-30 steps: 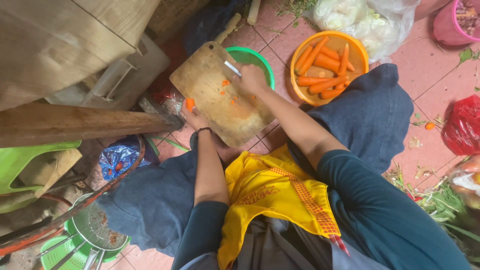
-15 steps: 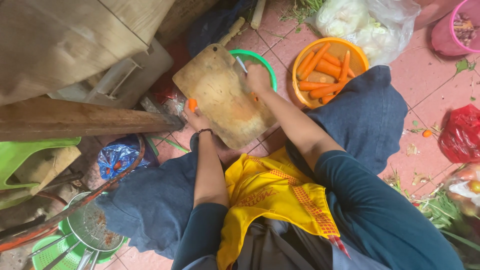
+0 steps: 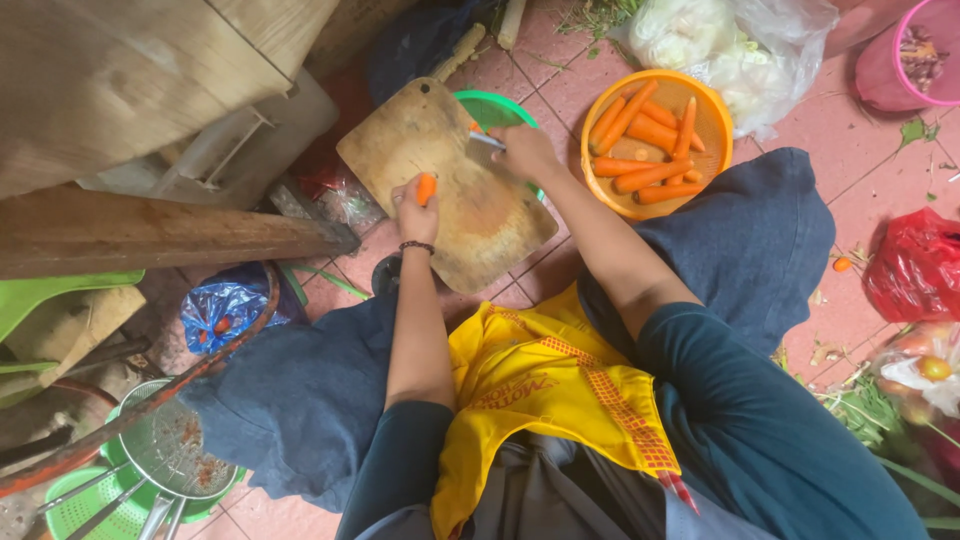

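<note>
Two hands are over the wooden cutting board point(image 3: 450, 190). The left hand point(image 3: 413, 207) pinches a small carrot piece point(image 3: 426, 187) near the board's middle, while the right hand point(image 3: 525, 152) is closed around a knife point(image 3: 487, 140) at the far edge, just beside the green bowl point(image 3: 500, 105). The orange basket point(image 3: 716, 140) of peeled carrots sits right.

The single head-worn camera is looking steeply down, at close range, onto the lap, cutting board point(image 3: 440, 180) and tiled floor point(image 3: 860, 180).
</note>
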